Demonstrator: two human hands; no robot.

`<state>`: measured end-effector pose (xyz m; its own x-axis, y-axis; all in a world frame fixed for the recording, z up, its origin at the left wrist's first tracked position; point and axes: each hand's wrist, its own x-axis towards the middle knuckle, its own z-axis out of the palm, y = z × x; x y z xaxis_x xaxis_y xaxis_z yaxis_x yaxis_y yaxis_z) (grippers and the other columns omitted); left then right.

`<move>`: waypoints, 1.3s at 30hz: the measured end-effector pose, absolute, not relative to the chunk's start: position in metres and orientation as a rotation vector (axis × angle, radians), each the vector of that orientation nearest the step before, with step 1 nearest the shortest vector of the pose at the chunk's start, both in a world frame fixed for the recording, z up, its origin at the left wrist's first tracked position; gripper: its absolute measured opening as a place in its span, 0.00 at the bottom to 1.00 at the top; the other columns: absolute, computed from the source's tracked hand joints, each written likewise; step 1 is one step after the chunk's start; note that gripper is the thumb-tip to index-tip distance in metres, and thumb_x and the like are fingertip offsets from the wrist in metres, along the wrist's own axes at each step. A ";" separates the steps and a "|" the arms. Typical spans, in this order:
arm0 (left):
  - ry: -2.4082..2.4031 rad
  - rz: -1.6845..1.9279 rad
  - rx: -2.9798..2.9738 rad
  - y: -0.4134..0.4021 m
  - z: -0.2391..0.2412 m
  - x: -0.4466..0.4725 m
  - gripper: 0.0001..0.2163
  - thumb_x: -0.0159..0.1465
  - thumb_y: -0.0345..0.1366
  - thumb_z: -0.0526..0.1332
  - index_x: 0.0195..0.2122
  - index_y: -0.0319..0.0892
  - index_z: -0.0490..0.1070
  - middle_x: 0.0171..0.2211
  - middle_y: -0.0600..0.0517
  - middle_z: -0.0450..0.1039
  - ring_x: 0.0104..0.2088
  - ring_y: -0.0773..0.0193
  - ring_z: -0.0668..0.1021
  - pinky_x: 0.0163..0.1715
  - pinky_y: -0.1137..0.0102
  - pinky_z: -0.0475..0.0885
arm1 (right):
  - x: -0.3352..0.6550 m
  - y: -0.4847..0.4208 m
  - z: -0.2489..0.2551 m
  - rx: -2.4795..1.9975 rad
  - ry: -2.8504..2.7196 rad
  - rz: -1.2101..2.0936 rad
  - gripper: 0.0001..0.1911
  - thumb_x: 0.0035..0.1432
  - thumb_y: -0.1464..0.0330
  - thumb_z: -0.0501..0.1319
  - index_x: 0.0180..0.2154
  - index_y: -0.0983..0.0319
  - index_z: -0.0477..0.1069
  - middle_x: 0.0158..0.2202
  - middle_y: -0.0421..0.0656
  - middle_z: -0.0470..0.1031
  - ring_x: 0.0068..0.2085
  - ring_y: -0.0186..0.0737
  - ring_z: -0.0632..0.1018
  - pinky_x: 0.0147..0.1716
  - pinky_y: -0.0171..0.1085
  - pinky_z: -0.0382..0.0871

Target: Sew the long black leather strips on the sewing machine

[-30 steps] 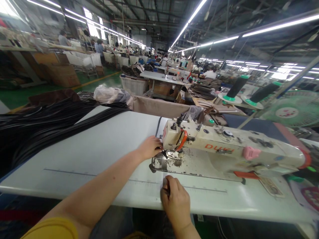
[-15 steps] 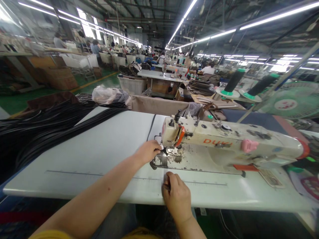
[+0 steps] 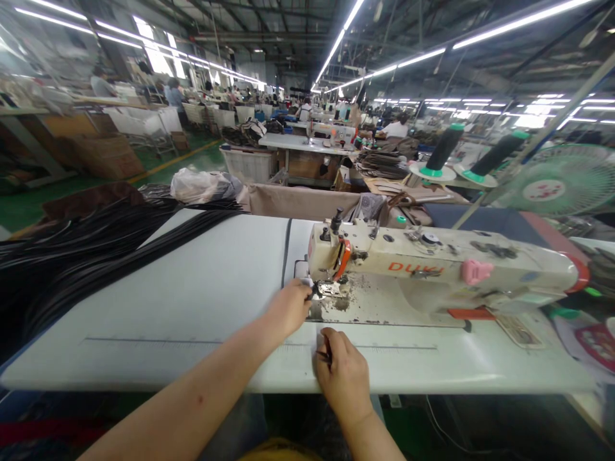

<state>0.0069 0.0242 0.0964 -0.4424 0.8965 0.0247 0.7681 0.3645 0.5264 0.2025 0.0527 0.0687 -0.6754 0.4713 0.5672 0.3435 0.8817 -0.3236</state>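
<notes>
A white sewing machine (image 3: 408,256) with orange trim stands on the pale table. At its needle end, my left hand (image 3: 289,308) is closed, its fingertips pinching a black strip (image 3: 287,250) beside the presser foot (image 3: 331,288). The strip's far part lies across the table behind the needle end; my hand hides some of it. Close to the table's front edge, my right hand (image 3: 344,368) is curled shut around a thin dark piece (image 3: 323,356), mostly hidden by the fingers. Whether that piece belongs to the same strip, I cannot tell.
Long black strips (image 3: 120,269) lie bundled over the table's left side. A printed ruler (image 3: 192,342) runs along the front. Two black thread cones (image 3: 444,150) and a green fan (image 3: 567,182) stand at the right. Behind the table is a beige cloth-sided bin (image 3: 293,202).
The whole view has shifted slightly. My left hand stays by the presser foot, and its wrist has moved a little to the right. My right hand remains near the front edge, still curled.
</notes>
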 end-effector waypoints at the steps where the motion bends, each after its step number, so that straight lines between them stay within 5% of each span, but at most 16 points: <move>1: 2.372 0.670 1.461 0.024 0.098 0.014 0.09 0.67 0.33 0.62 0.46 0.41 0.79 0.50 0.44 0.75 0.43 0.57 0.81 0.48 0.65 0.76 | 0.203 0.053 0.069 -0.588 -2.368 0.274 0.12 0.65 0.74 0.52 0.47 0.61 0.70 0.33 0.41 0.73 0.32 0.40 0.74 0.33 0.37 0.64; 10: 2.369 0.448 1.435 0.027 0.124 0.034 0.14 0.69 0.28 0.52 0.49 0.37 0.77 0.50 0.40 0.74 0.51 0.55 0.79 0.56 0.64 0.72 | 0.208 0.057 0.069 -0.593 -2.268 0.547 0.12 0.67 0.74 0.52 0.46 0.61 0.71 0.36 0.42 0.76 0.35 0.40 0.78 0.36 0.36 0.69; 17: 2.291 0.232 1.522 0.009 0.137 0.050 0.21 0.64 0.30 0.62 0.59 0.35 0.68 0.55 0.38 0.71 0.48 0.51 0.81 0.50 0.62 0.76 | 0.209 0.058 0.075 -0.626 -2.176 0.785 0.10 0.69 0.70 0.53 0.44 0.59 0.73 0.36 0.43 0.78 0.37 0.40 0.79 0.38 0.35 0.70; 22: 2.309 0.202 1.701 -0.002 0.143 0.059 0.17 0.62 0.31 0.66 0.52 0.35 0.71 0.55 0.39 0.69 0.54 0.47 0.77 0.57 0.58 0.73 | 0.220 0.062 0.086 -0.668 -2.167 1.096 0.11 0.70 0.63 0.57 0.43 0.59 0.76 0.33 0.41 0.78 0.33 0.39 0.77 0.36 0.34 0.70; 28: 2.182 0.366 1.854 -0.007 0.126 0.058 0.21 0.62 0.35 0.70 0.54 0.37 0.68 0.55 0.40 0.69 0.56 0.49 0.76 0.60 0.59 0.72 | 0.263 0.068 0.087 -0.869 -2.025 1.288 0.21 0.66 0.49 0.59 0.37 0.59 0.79 0.30 0.42 0.77 0.31 0.40 0.74 0.32 0.35 0.69; 35: 2.225 0.263 2.169 -0.008 0.103 0.058 0.15 0.69 0.37 0.63 0.53 0.34 0.72 0.57 0.36 0.70 0.60 0.45 0.74 0.63 0.55 0.69 | 0.354 0.088 0.032 -1.333 -1.542 1.238 0.34 0.54 0.37 0.63 0.37 0.63 0.79 0.22 0.38 0.64 0.24 0.36 0.66 0.23 0.34 0.61; 39: 2.252 0.222 2.202 -0.011 0.093 0.054 0.10 0.71 0.34 0.59 0.49 0.36 0.74 0.54 0.37 0.72 0.57 0.45 0.76 0.61 0.53 0.70 | 0.410 0.093 0.019 -1.581 -1.327 1.087 0.39 0.49 0.32 0.61 0.34 0.63 0.79 0.22 0.39 0.67 0.23 0.36 0.68 0.21 0.35 0.61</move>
<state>0.0541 -0.0113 0.0925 -0.0274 0.9936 0.1096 0.9959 0.0177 0.0890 0.4099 0.0934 0.0191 0.0857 0.9888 -0.1222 0.3145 -0.1433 -0.9384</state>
